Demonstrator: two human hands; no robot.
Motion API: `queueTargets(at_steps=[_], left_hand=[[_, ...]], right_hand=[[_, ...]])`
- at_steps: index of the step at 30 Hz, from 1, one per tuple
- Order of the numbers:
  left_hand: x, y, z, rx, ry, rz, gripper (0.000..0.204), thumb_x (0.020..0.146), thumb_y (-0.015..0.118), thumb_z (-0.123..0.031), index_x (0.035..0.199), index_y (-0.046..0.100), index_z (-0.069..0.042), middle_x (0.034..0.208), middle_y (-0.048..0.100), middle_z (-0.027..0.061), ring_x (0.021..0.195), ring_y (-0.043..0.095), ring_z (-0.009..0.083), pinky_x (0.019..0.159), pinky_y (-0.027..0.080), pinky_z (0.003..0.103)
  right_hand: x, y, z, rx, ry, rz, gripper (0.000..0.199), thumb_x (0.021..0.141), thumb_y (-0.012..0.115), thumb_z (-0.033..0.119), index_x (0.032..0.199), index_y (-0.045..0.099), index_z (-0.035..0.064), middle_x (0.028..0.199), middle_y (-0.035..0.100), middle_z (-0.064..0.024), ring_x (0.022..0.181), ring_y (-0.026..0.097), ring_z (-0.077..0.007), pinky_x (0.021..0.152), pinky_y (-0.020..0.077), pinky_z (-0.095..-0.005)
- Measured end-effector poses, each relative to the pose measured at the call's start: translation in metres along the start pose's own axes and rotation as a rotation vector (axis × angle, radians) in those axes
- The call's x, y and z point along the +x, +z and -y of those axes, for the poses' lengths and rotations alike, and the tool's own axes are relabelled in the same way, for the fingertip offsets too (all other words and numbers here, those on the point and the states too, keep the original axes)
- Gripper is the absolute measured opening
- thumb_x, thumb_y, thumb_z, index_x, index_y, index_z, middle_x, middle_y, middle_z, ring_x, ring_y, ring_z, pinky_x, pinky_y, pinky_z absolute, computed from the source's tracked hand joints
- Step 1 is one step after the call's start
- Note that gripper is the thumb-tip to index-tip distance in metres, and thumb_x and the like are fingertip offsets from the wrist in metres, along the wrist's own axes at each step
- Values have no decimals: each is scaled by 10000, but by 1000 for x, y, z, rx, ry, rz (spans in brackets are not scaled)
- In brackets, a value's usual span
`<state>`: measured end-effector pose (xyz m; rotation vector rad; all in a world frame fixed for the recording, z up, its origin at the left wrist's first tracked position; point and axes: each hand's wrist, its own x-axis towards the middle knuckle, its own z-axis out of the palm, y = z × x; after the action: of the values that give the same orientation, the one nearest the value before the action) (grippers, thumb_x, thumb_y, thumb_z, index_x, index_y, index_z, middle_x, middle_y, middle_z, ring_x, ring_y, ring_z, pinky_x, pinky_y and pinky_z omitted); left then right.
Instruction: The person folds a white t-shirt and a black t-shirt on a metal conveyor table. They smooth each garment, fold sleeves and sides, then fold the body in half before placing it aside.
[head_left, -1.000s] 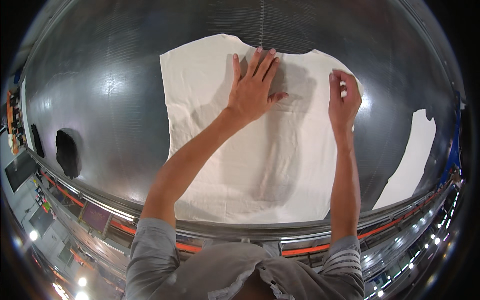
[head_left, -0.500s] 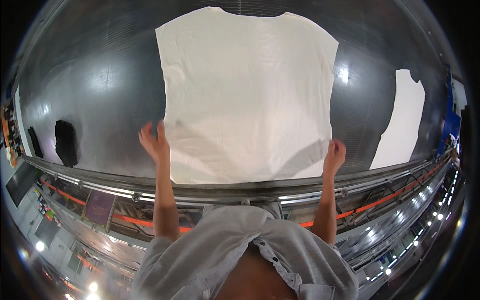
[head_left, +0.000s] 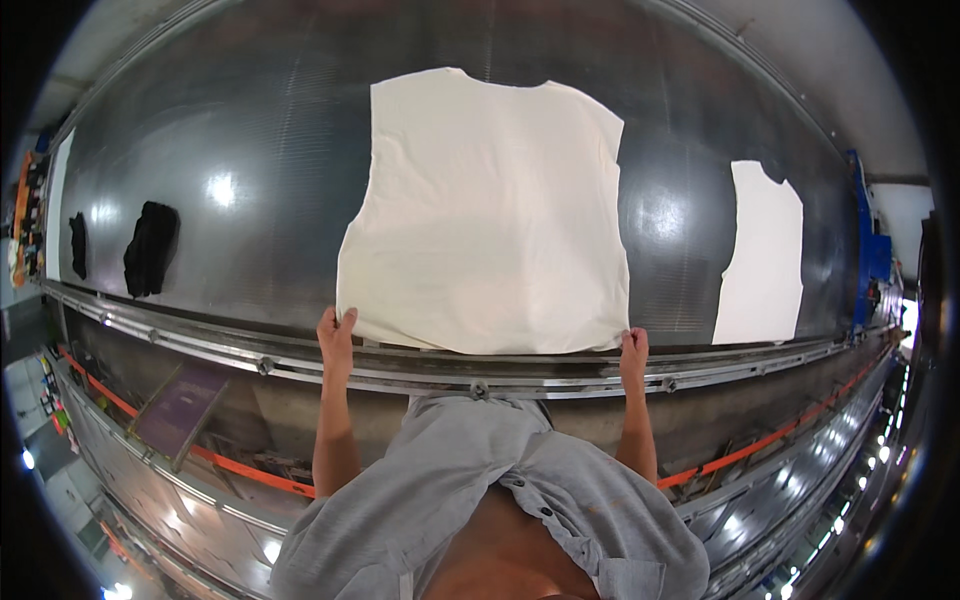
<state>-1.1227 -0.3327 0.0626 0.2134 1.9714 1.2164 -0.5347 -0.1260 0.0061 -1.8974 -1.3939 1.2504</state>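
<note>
Both hands have come down to the near corners of the cream fabric panel (head_left: 490, 220); half a second ago they were out at its sides, left hand spread and clear of the cloth. Its lower left edge now flares outward where it ran nearly straight before.

State from my end: left hand (head_left: 337, 342) pinching the near left corner, thumb on top. Right hand (head_left: 634, 353) pinching the near right corner, fingers curled in. Panel sits mid-counter, right in front of the wearer, hem bowing in a shallow curve at the near edge. Shape reads as a garment body: sloped shoulders, wide shallow neck scoop at the far end. Matte, soft knit look, faint ripples toward the hem.

Counter (head_left: 270, 230) is dark grey, smooth with a dull sheen, fine ribbed marks across it, bright glare spots. Metal rail (head_left: 560, 383) with round knobs runs along the near side.

Off right I've got a narrower white piece (head_left: 762, 255), flat, notched at its far end. Off left, two crumpled black pieces: larger one (head_left: 152, 250), smaller one (head_left: 79, 246); neither touches the panel. Wearer's grey shirt (head_left: 440, 490) is creased, dark buttons.
</note>
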Motion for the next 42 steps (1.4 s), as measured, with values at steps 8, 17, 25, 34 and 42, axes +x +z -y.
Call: queueTargets(at_steps=[8,17,25,34,42], left_hand=[[-4,-9,5,-294,-256,244,353,882,717,-39,1198,609,77,1183,681,131,1040,676,231,897,546,352],[-23,-14,-145,-531,147,13,269,890,702,-91,1126,608,0,1029,661,95,971,648,221,854,526,349],[-45,-19,-194,-427,308,38,465,866,652,49,1321,562,19,1075,671,138,1006,648,227,866,540,336],[-39,-51,-70,-115,127,134,455,815,675,89,1267,626,74,1151,689,149,970,675,196,861,538,289],[4,-43,42,384,257,79,494,733,703,26,1226,679,22,1144,699,149,1044,662,239,925,488,324]], right_hand=[[-38,21,88,277,-113,261,421,922,567,19,1340,522,4,992,644,-34,896,584,-102,837,463,-248],[2,-26,216,618,-163,156,180,947,601,45,1098,666,-29,942,649,-31,799,609,-103,707,494,-225],[-24,-66,279,603,-169,153,221,931,646,61,1134,638,-27,972,651,-57,867,631,-121,789,524,-256],[-40,-49,179,458,62,178,291,854,661,-3,1143,654,-31,923,676,-61,774,639,-118,699,521,-257],[-22,11,32,-98,-22,97,182,822,698,2,999,739,16,856,699,-45,775,622,-124,697,496,-280]])
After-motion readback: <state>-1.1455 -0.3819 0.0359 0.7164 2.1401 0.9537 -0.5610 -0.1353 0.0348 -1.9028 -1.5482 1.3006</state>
